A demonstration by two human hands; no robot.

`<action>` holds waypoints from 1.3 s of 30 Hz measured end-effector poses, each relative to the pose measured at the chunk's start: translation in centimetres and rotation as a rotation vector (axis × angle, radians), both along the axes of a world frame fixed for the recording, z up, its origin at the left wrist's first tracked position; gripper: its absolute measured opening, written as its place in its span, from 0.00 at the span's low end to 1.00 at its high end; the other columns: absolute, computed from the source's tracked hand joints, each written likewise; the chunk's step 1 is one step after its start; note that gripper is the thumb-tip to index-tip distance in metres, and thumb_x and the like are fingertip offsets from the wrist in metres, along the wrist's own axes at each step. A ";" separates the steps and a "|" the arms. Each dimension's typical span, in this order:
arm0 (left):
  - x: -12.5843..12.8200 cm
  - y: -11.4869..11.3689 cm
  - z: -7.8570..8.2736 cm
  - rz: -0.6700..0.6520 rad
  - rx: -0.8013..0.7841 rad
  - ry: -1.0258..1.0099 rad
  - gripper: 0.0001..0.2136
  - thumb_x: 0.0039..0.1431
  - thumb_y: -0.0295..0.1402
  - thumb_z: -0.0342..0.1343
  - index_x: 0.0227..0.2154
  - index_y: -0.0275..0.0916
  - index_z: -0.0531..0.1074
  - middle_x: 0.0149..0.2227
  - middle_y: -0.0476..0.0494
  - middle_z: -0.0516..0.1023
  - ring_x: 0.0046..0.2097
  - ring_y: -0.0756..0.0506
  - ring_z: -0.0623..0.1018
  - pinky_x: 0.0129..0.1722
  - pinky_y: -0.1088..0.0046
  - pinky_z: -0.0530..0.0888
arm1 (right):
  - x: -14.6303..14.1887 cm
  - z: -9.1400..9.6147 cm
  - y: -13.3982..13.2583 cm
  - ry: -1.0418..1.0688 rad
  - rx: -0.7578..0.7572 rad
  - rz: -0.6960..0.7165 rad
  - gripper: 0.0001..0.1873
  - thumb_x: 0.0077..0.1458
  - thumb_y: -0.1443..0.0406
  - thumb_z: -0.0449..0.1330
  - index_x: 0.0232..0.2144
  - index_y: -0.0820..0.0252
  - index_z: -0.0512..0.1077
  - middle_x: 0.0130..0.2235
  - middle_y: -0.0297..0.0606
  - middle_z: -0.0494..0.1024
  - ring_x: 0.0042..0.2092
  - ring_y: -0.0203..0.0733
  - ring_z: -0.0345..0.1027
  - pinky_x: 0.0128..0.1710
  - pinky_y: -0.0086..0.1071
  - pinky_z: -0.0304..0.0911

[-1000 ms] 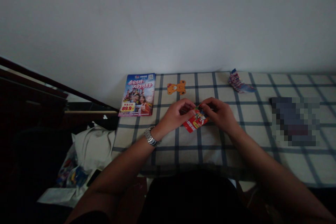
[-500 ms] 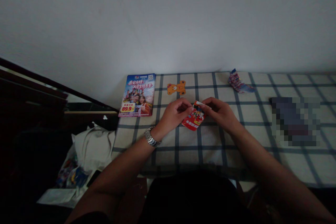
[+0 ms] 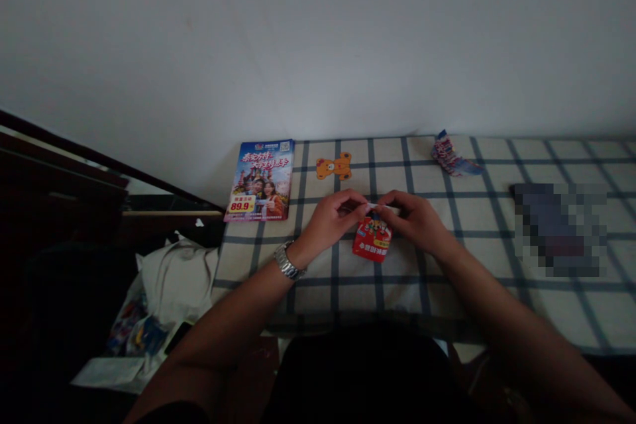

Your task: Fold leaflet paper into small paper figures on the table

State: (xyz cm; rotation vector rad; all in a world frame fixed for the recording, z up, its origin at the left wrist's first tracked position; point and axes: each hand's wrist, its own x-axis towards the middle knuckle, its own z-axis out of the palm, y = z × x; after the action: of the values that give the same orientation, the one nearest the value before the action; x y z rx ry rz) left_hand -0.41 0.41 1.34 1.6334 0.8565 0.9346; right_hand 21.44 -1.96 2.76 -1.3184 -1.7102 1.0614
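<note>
In our two hands, the red printed piece has swung round over the last second: it lay slanted between us, and now it hangs nearly square to our body, a pale strip showing along its far edge. We take that as the work having moved onto this edge, perhaps a fold or a tear; which, we cannot tell. The red piece (image 3: 371,244) is just above the checked cloth (image 3: 387,165), in front of the bear cutout (image 3: 334,166). Our left hand (image 3: 340,217) is nearly closed, thumb and fingers pinching the left end of that edge; our right hand (image 3: 413,217) is curled likewise, pinching the right end, with the fingertips of both almost meeting. The leaflets (image 3: 261,182) to our left have not moved.
</note>
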 end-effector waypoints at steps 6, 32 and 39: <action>-0.2 0.0 0.0 0.142 0.033 -0.009 0.11 0.67 0.43 0.63 0.37 0.40 0.77 0.35 0.47 0.81 0.37 0.49 0.80 0.39 0.73 0.78 | -0.1 -0.4 0.2 0.191 -0.074 -0.077 0.18 0.60 0.48 0.67 0.38 0.57 0.81 0.35 0.38 0.85 0.33 0.41 0.76 0.32 0.32 0.72; -0.4 0.1 0.2 0.220 0.111 -0.016 0.11 0.68 0.43 0.62 0.37 0.40 0.77 0.35 0.48 0.81 0.35 0.50 0.78 0.36 0.75 0.75 | 0.5 -0.7 0.2 0.326 -0.152 -0.127 0.17 0.59 0.48 0.69 0.38 0.53 0.86 0.37 0.38 0.87 0.39 0.47 0.82 0.42 0.39 0.79; -0.4 0.2 0.5 0.216 0.154 -0.023 0.08 0.69 0.39 0.62 0.37 0.40 0.77 0.34 0.49 0.80 0.35 0.50 0.78 0.35 0.76 0.74 | 0.5 -0.6 0.2 0.344 -0.116 -0.143 0.15 0.58 0.50 0.70 0.39 0.52 0.87 0.36 0.37 0.87 0.37 0.46 0.81 0.39 0.36 0.78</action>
State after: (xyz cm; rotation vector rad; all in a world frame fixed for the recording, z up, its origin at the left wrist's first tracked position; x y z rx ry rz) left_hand -0.85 0.57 1.79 1.6802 0.9800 1.1926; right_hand 21.94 -1.73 2.13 -1.2252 -1.2992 1.2375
